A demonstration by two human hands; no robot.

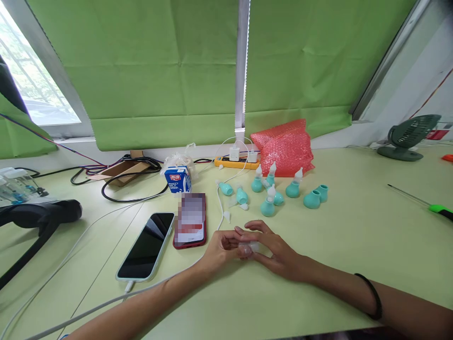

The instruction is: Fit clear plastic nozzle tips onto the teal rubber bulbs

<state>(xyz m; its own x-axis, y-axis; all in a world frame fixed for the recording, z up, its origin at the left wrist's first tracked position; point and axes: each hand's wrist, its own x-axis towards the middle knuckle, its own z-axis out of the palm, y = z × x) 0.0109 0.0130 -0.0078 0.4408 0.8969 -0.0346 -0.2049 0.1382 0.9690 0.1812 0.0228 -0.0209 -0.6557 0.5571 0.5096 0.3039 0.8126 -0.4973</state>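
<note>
My left hand (221,248) and my right hand (271,248) meet on the pale green table (354,236), fingertips pinched together around a small clear piece (249,247). Its shape is hard to make out. Just beyond them stand and lie several teal rubber bulbs (268,206), some with white tips, and two bulbs without tips (314,197). A loose white tip (227,216) lies near the left hand. A black band circles my right wrist.
Two phones lie at left: a dark-screened one (146,245) on a cable and a red-cased one (190,220). A milk carton (178,179), yellow power strip (236,162), red bubble wrap (285,146), fan (406,137), green-handled screwdriver (430,205) and black stand (38,217) ring the table.
</note>
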